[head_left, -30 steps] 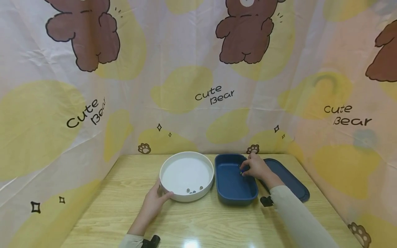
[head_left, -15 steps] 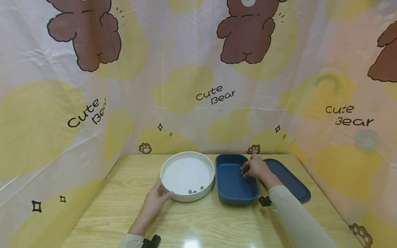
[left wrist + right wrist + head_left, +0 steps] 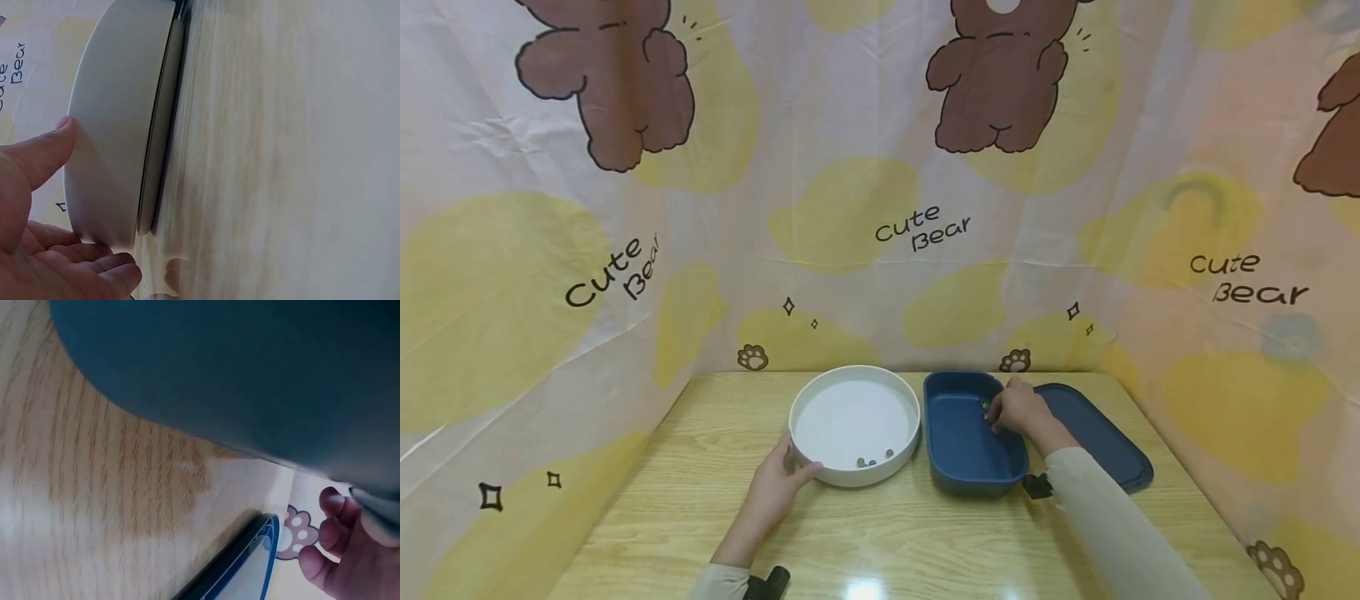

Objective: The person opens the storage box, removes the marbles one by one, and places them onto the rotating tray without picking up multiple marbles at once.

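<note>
My left hand [image 3: 775, 483] grips the near-left side of a round white dish [image 3: 853, 408]. In the left wrist view, the thumb presses the rim of the dish [image 3: 112, 137] and the fingers lie along its side wall. Three small glassy marbles [image 3: 889, 454] sit near the dish's front wall. My right hand [image 3: 1022, 412] reaches over the right rim of a deep navy box [image 3: 958, 446], its fingertips low inside, right beside a few small marbles [image 3: 984, 405]. I cannot tell whether the fingertips pinch one. The right wrist view shows its other fingers [image 3: 331, 534] curled outside the box wall.
A flat navy lid [image 3: 1097, 433] lies to the right of the box, partly behind the right forearm. The wood-grain table [image 3: 895, 550] extends in front of both containers. A bear-print curtain [image 3: 820, 217] encloses the back and sides.
My right hand has shifted slightly right and toward me inside the navy box, exposing more of the marbles there. Marbles in the white dish have rolled slightly. My left hand keeps its hold.
</note>
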Tool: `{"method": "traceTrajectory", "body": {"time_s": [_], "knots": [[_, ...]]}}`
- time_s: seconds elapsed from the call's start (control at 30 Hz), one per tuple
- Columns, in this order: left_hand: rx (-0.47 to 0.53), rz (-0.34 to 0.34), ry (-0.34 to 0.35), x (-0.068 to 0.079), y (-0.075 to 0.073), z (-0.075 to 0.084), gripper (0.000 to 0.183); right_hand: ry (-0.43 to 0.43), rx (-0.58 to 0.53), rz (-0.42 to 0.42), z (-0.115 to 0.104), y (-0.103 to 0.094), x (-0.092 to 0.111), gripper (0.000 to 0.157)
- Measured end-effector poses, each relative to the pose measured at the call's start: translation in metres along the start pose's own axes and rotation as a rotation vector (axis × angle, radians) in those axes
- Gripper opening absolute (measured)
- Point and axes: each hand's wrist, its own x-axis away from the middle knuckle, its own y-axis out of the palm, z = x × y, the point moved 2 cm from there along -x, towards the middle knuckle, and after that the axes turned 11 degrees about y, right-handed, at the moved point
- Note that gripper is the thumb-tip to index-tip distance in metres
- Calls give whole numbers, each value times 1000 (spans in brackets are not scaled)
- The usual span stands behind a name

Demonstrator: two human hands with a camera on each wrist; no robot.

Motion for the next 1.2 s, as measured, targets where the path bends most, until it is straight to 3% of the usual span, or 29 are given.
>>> {"method": "traceTrajectory", "body": {"time_s": [0.2, 0.6, 0.77, 1.2], "knots": [[9, 1, -4, 0, 0, 0, 98, 7, 37, -23, -4, -2, 3, 14], [7, 7, -3, 0, 0, 1, 96, -29, -30, 85, -1, -4, 0, 12], [8, 4, 0, 0, 0, 1, 96, -98, -55, 162, 1, -10, 1, 9], [20, -2, -4, 1, 0, 2, 96, -299, -123, 192, -1, -30, 7, 10]]}}
